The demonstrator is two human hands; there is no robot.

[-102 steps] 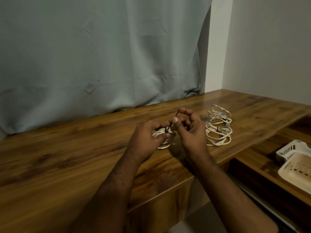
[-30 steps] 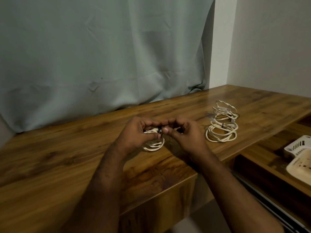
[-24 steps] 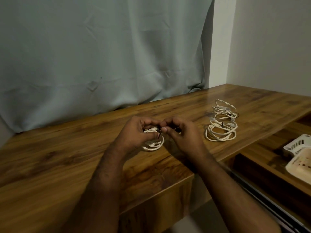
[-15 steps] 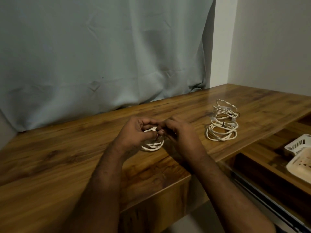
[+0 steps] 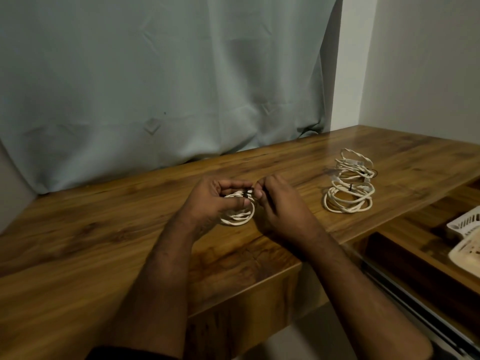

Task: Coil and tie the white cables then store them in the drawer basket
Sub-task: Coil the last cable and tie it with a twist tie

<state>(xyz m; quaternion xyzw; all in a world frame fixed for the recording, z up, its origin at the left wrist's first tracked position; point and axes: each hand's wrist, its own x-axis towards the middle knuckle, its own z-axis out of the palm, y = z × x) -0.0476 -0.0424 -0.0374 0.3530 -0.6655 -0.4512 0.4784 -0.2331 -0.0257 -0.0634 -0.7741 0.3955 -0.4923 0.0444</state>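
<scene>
A small coil of white cable (image 5: 240,215) rests upright on the wooden desk (image 5: 104,229) near its front edge. My left hand (image 5: 210,201) grips the coil from the left, thumb across its top. My right hand (image 5: 279,203) pinches a thin black tie (image 5: 248,192) wrapped around the coil's top, fingertips meeting those of my left hand. Further right on the desk lie two more white cable coils (image 5: 349,181), one stacked on the other, each with a dark tie. White drawer baskets (image 5: 467,240) show at the right edge, partly cut off.
A pale green curtain (image 5: 155,87) hangs behind the desk and touches its back edge. A white wall (image 5: 428,74) closes the right side. An open wooden drawer (image 5: 415,245) sits lower at the right, holding the baskets, with a metal rail along its front.
My right hand has lowered from holding the tie's end up to pinching it close against the coil. Both hands have stayed at the coil; the view drifted a little.
</scene>
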